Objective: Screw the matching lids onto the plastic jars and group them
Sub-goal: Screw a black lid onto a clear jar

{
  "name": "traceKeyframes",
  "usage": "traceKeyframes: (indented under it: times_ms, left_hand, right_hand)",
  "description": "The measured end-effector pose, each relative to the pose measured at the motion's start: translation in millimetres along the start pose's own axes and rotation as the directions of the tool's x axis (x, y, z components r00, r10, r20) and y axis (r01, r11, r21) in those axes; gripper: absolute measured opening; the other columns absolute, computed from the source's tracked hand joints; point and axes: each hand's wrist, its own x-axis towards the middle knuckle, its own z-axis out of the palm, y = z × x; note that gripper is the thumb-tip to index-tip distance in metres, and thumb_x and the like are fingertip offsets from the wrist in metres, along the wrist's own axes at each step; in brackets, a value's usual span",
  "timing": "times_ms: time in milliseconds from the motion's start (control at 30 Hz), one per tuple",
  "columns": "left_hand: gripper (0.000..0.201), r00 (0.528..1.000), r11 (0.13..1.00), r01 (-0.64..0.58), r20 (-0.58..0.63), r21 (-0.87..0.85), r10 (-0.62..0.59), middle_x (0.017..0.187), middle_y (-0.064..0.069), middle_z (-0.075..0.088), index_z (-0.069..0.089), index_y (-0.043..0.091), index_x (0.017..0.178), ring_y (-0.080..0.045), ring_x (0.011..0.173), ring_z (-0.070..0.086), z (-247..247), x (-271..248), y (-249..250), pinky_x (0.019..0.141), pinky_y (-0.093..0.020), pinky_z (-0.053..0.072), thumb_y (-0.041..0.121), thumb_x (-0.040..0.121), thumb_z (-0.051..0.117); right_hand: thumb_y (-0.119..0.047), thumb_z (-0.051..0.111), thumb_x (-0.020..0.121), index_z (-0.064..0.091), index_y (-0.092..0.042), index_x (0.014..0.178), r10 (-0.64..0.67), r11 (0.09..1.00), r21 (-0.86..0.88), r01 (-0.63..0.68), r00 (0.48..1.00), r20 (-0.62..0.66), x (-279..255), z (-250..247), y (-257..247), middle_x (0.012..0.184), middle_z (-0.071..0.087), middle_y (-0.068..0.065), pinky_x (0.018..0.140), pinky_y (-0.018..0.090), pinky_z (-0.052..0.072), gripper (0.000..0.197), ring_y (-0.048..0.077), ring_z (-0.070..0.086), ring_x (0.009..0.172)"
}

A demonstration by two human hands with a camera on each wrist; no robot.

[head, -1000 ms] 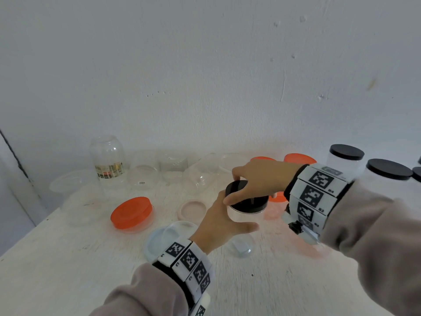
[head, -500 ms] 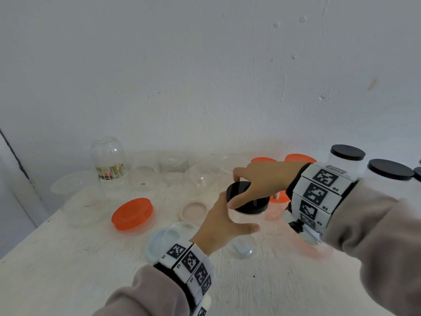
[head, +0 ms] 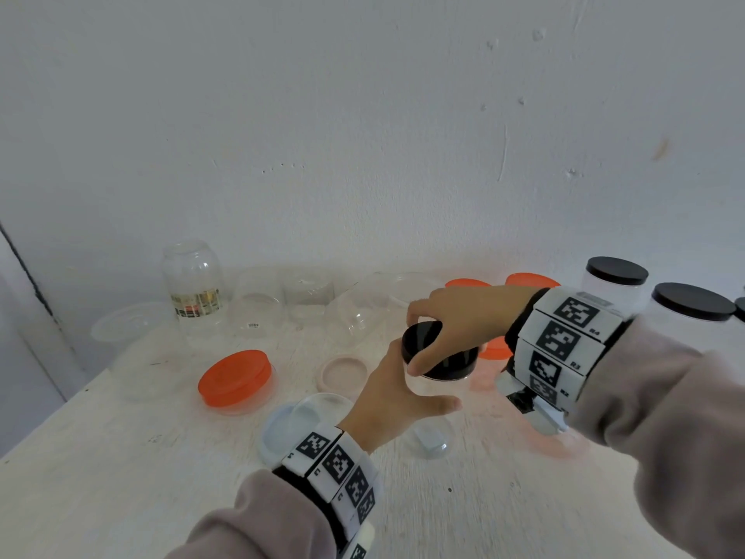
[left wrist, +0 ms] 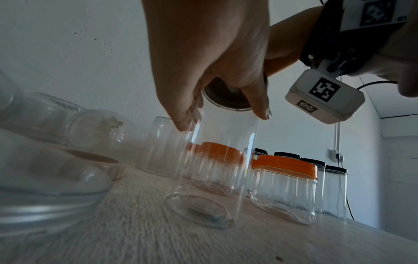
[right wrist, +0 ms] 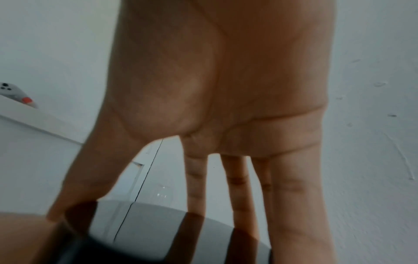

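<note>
A tall clear plastic jar stands upright on the white table. My left hand grips its upper wall, thumb in front and fingers behind. A black lid sits on the jar's mouth. My right hand comes down on it from above, thumb and fingertips spread round its rim. In the left wrist view the lid's underside shows through the jar's neck. How far the threads are engaged is hidden.
An orange-lidded low jar, a pink lid and clear lids lie left of the hands. Open clear jars line the wall. Orange-lidded jars and black-lidded jars stand at the right.
My right hand has twisted a little on the black lid, its thumb sliding toward me. The left hand and the jar have stayed in place.
</note>
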Motion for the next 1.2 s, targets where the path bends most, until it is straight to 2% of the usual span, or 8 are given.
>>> traceKeyframes:
  times_ms: [100,233,467,567,667,833,1067,1200]
  left_hand:
    - [0.089,1.0,1.0,-0.004,0.0,-0.001,0.004,0.126,0.016,0.052,0.034,0.032,0.135,0.003,0.115,0.048,1,0,0,0.088,-0.014,0.039,0.035,0.064,0.087]
    - [0.092,1.0,1.0,-0.02,-0.005,0.017,0.02,0.128,0.016,0.051,0.032,0.031,0.138,-0.001,0.118,0.047,1,1,1,0.094,-0.015,0.038,0.035,0.064,0.087]
    - [0.09,1.0,1.0,-0.013,-0.001,-0.008,0.013,0.126,0.017,0.053,0.035,0.032,0.136,0.001,0.116,0.049,1,0,0,0.091,-0.016,0.04,0.037,0.063,0.087]
    - [0.09,1.0,1.0,-0.019,0.002,-0.003,0.019,0.126,0.017,0.052,0.034,0.032,0.137,0.002,0.116,0.049,1,0,0,0.089,-0.015,0.04,0.038,0.064,0.087]
    - [0.09,1.0,1.0,-0.017,-0.006,0.006,0.017,0.126,0.016,0.053,0.034,0.031,0.137,0.001,0.115,0.05,1,0,0,0.09,-0.016,0.04,0.037,0.064,0.086]
    - [0.092,0.999,0.999,-0.033,-0.01,0.014,0.033,0.126,0.019,0.052,0.032,0.035,0.138,0.006,0.115,0.048,2,0,1,0.088,-0.011,0.039,0.038,0.064,0.086]
    - [0.088,1.0,1.0,-0.017,-0.015,-0.026,0.017,0.124,0.021,0.052,0.036,0.035,0.134,0.011,0.112,0.046,2,-1,-1,0.082,-0.009,0.039,0.034,0.063,0.087]
    - [0.088,1.0,0.999,-0.013,-0.012,-0.03,0.013,0.124,0.019,0.053,0.036,0.034,0.134,0.008,0.112,0.049,2,-2,0,0.084,-0.011,0.04,0.033,0.063,0.087]
  right_hand:
    - [-0.069,0.07,0.068,0.039,-0.041,0.131,0.001,1.0,-0.016,-0.001,1.0,0.02,0,-1,1,0.117,0.044,-0.007,0.086,0.035,0.049,0.076,0.019,0.051,0.107]
    - [-0.044,0.081,0.068,0.037,-0.053,0.133,-0.085,0.996,0.021,0.083,0.99,0.115,-4,-7,4,0.126,0.037,-0.014,0.1,0.041,0.044,0.08,0.016,0.041,0.12]
    - [-0.068,0.071,0.066,0.043,-0.045,0.124,-0.034,0.998,0.048,0.032,0.999,0.023,0,2,6,0.116,0.044,-0.008,0.085,0.038,0.055,0.069,0.022,0.058,0.103]
    - [-0.075,0.064,0.067,0.04,-0.04,0.13,-0.012,1.0,0.012,0.012,1.0,-0.017,2,6,7,0.115,0.043,-0.008,0.085,0.034,0.051,0.076,0.018,0.053,0.104]
    - [-0.062,0.076,0.065,0.03,-0.05,0.137,-0.058,0.997,0.062,0.053,0.996,0.07,-1,3,9,0.127,0.037,-0.012,0.098,0.039,0.045,0.086,0.017,0.043,0.117]
    - [-0.043,0.08,0.07,0.044,-0.052,0.128,-0.17,0.978,0.131,0.164,0.985,0.038,-3,2,12,0.123,0.039,-0.019,0.1,0.036,0.045,0.069,0.011,0.042,0.119]
    - [-0.077,0.054,0.074,0.041,-0.035,0.129,-0.023,1.0,0.005,0.024,0.993,-0.116,0,17,4,0.11,0.042,-0.008,0.078,0.029,0.043,0.07,0.018,0.05,0.101]
    - [-0.067,0.07,0.069,0.026,-0.044,0.142,-0.029,0.998,0.056,0.027,0.999,0.036,-4,8,8,0.123,0.036,-0.009,0.096,0.036,0.043,0.089,0.018,0.043,0.116]
